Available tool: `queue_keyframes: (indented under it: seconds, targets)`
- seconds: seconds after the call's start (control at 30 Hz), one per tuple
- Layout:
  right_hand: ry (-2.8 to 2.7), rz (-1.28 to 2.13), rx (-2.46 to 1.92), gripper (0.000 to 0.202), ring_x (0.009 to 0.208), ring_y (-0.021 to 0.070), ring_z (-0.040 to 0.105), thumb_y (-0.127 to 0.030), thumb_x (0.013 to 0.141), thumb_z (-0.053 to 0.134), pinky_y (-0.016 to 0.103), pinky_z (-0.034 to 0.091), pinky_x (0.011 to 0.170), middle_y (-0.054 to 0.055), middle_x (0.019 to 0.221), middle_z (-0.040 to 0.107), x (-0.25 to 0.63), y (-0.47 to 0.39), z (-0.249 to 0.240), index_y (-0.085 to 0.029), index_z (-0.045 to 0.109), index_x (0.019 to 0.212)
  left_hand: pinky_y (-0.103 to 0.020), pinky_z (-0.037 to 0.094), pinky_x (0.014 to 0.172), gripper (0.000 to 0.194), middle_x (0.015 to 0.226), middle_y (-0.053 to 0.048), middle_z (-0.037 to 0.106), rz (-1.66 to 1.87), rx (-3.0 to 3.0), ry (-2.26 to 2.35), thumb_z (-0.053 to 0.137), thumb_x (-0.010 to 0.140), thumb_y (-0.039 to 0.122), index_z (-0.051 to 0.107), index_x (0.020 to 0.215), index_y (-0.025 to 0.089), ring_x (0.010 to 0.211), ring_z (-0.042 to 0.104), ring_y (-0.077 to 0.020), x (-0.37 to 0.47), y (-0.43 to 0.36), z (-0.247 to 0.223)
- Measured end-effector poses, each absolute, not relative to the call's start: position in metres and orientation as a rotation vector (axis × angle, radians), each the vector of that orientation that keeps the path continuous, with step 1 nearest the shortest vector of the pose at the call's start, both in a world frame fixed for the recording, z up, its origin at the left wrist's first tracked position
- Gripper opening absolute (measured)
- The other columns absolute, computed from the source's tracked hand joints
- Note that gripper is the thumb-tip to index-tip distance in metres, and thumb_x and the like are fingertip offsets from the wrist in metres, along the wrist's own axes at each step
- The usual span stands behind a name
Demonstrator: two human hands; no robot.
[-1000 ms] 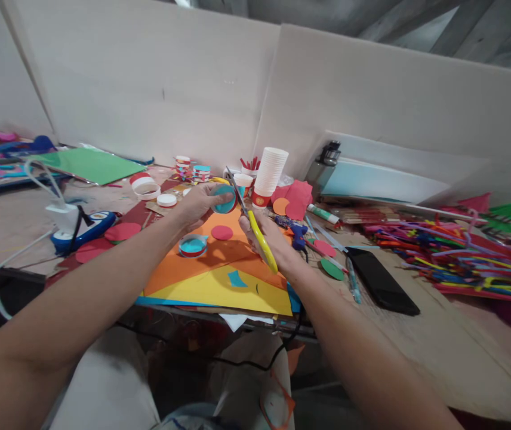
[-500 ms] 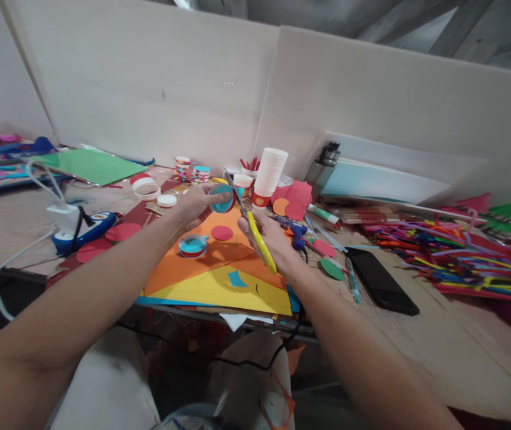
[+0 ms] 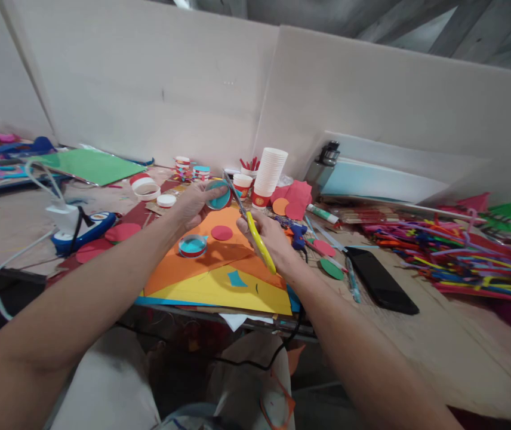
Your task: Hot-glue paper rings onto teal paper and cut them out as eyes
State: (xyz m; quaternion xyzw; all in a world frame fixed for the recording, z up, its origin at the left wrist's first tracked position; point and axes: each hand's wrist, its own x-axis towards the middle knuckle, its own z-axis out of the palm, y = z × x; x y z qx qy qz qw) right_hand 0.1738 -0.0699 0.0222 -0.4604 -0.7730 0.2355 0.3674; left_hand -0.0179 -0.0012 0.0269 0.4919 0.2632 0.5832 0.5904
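Observation:
Pinched in my left hand (image 3: 196, 203) is a round blue piece (image 3: 218, 196), with a bit of red showing at its edge. My right hand (image 3: 268, 237) grips yellow-handled scissors (image 3: 259, 242), whose blades point up and lean left beside the blue piece. Under my hands lie orange paper (image 3: 206, 270) and yellow paper (image 3: 193, 288). On the orange sheet rest a red paper circle (image 3: 222, 233) and a ring-shaped red and white piece with blue inside (image 3: 192, 245). A small blue scrap (image 3: 237, 279) lies on the yellow sheet.
Behind my hands stands a stack of white cups (image 3: 271, 173). To the right are a black phone (image 3: 383, 280), a blue glue gun (image 3: 299, 234) and many colourful pipe cleaners (image 3: 465, 251). A blue and white power strip (image 3: 83, 233) and green sheet (image 3: 97, 165) are at left.
My left hand has shifted slightly left with the blue piece, turning it a little. The scissors have moved only slightly, and their blades now stand a little apart from the piece.

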Motion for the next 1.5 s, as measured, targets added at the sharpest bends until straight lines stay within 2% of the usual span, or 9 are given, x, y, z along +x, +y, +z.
queue_keyframes:
  seconds: [0.23,0.67,0.9,1.13,1.5]
  targets:
    - [-2.05,0.545,-1.138,0.036,0.071,0.0146,0.046,-0.059,0.094,0.047,0.029,0.036,0.065,-0.002,0.078,0.051,0.1765,-0.0631,0.0146,-0.023,0.046,0.087,-0.024,0.049,0.063,0.039,0.07,-0.004,0.071,1.313,1.254,0.58,0.093,0.055,0.039,0.075,0.077,0.012,0.062,0.061,-0.0119,-0.0146,-0.0021,0.0234]
    - [-2.008,0.66,-1.134,0.038,0.065,0.0129,0.043,-0.061,0.093,0.047,0.027,0.035,0.059,-0.002,0.076,0.048,0.1763,-0.0647,0.0137,-0.024,0.044,0.087,-0.024,0.046,0.06,0.034,0.068,-0.004,0.069,1.287,1.242,0.555,0.092,0.057,0.033,0.074,0.075,0.011,0.059,0.058,-0.0114,-0.0148,-0.0025,0.024]
    - [-2.054,0.484,-1.124,0.038,0.069,0.0142,0.044,-0.058,0.094,0.046,0.029,0.033,0.063,-0.002,0.076,0.048,0.1766,-0.0639,0.0175,-0.023,0.045,0.082,-0.022,0.047,0.059,0.037,0.07,-0.003,0.071,1.274,1.225,0.564,0.093,0.054,0.031,0.076,0.079,0.011,0.06,0.06,-0.0109,-0.0189,0.0002,0.024]
    - [-2.057,0.509,-1.131,0.035,0.073,0.0153,0.047,-0.057,0.094,0.046,0.029,0.036,0.065,0.0,0.081,0.052,0.1771,-0.0644,0.0171,-0.023,0.047,0.084,-0.022,0.047,0.059,0.035,0.068,-0.003,0.07,1.273,1.248,0.578,0.094,0.052,0.029,0.075,0.075,0.011,0.059,0.059,-0.0106,-0.0191,-0.0031,0.0286]
    - [-2.044,0.547,-1.15,0.041,0.065,0.0133,0.042,-0.062,0.091,0.051,0.028,0.032,0.06,-0.002,0.072,0.046,0.1769,-0.0649,0.0203,-0.023,0.047,0.08,-0.023,0.043,0.056,0.034,0.063,-0.002,0.066,1.253,1.283,0.603,0.093,0.049,0.028,0.073,0.069,0.01,0.055,0.056,-0.01,-0.0214,-0.0033,0.0322]
